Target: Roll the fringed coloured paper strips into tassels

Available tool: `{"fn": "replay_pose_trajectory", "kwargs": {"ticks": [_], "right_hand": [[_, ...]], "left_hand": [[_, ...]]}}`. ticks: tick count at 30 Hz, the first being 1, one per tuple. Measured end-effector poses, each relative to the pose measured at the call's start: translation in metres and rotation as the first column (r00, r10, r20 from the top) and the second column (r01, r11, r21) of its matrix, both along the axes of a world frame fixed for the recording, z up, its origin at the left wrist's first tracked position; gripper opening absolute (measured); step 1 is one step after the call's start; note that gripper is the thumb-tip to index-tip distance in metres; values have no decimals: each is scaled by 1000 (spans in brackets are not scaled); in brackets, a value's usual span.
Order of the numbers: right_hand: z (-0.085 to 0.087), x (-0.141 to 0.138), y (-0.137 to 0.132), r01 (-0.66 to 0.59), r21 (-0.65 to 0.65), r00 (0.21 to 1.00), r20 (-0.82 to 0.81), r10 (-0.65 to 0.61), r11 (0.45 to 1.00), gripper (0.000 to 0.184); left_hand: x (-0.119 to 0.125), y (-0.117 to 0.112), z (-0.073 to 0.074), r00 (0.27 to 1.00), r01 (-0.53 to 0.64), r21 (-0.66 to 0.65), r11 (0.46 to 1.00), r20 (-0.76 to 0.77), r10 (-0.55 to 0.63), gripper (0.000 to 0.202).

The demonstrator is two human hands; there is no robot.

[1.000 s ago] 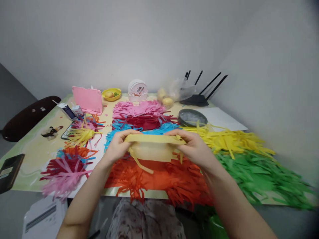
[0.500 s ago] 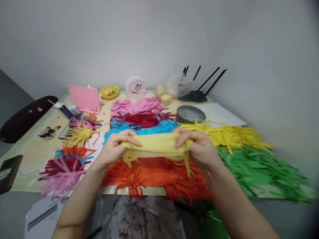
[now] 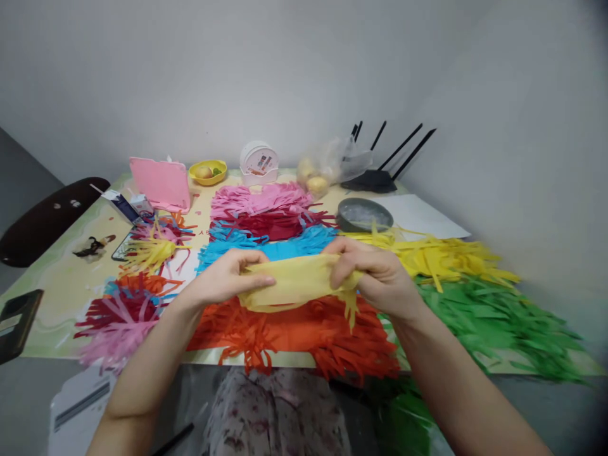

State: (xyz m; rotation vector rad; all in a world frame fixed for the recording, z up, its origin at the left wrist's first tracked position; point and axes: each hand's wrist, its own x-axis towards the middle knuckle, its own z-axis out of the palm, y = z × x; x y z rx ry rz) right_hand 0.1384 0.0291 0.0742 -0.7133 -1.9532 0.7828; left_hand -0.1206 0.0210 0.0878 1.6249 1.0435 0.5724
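Observation:
I hold a yellow fringed paper strip [image 3: 298, 283] between both hands above the table. My left hand [image 3: 223, 278] pinches its left end and my right hand [image 3: 375, 273] grips its right end, fingers curled over the top edge. The strip is partly rolled, with a few cut fringes hanging down near my right hand. Under it lies an orange fringed paper sheet [image 3: 304, 335] at the table's front edge.
Fringed paper piles cover the table [image 3: 66, 285]: pink [image 3: 259, 197], dark red [image 3: 280, 225], blue [image 3: 266, 244], yellow [image 3: 441, 256], green [image 3: 494, 323]. Finished mixed-colour tassels [image 3: 121, 316] lie left. A grey bowl [image 3: 363, 215], pink case [image 3: 160, 183], yellow dish [image 3: 208, 172], router [image 3: 375, 180] stand behind.
The flat yellow strip has been rolled up between my hands, which have drawn a little closer together. Its fringes now hang mainly at the right end.

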Motion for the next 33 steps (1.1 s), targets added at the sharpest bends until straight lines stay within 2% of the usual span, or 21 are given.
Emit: {"fn": "replay_pose_trajectory", "kwargs": {"ticks": [3, 6, 7, 9, 11, 13, 16, 18, 21, 25, 28, 33], "right_hand": [[6, 11, 0, -48, 89, 988, 148, 35, 995, 35], [18, 34, 4, -127, 67, 920, 381, 92, 990, 36], [23, 42, 5, -115, 60, 892, 445, 77, 992, 37], [29, 49, 5, -21, 103, 865, 500, -33, 994, 44], [31, 42, 2, 103, 193, 867, 463, -183, 976, 41], [26, 25, -1, 147, 239, 873, 424, -240, 960, 36], [13, -2, 0, 92, 166, 853, 496, -164, 982, 20], [6, -10, 3, 77, 95, 822, 558, -117, 993, 6], [5, -9, 8, 85, 43, 813, 575, -94, 995, 18], [13, -3, 8, 62, 29, 812, 579, -67, 998, 24], [20, -2, 6, 25, 31, 781, 623, -39, 999, 29], [32, 0, 2, -15, -52, 736, 675, 47, 999, 36]], "left_hand": [[-1, 2, 1, 998, 9, -10, 1000, -55, -9, 32], [-5, 5, 2, 986, 27, 42, 999, -163, -19, 33], [-5, 6, 2, 979, 29, 80, 996, -203, -12, 33], [-3, 6, 4, 961, 35, 175, 984, -277, 15, 33], [1, 5, 6, 937, 57, 269, 961, -347, 41, 33], [5, 2, 9, 911, 87, 341, 936, -407, 63, 31], [8, -3, 11, 883, 112, 394, 912, -461, 90, 27], [8, -5, 10, 873, 112, 409, 906, -475, 107, 25], [4, -5, 8, 880, 91, 412, 907, -460, 121, 25], [1, -1, 7, 918, 53, 376, 925, -382, 103, 30], [0, 2, 8, 939, 64, 301, 952, -341, 45, 35], [-1, 3, 12, 953, 120, 190, 975, -298, -59, 42]]}}
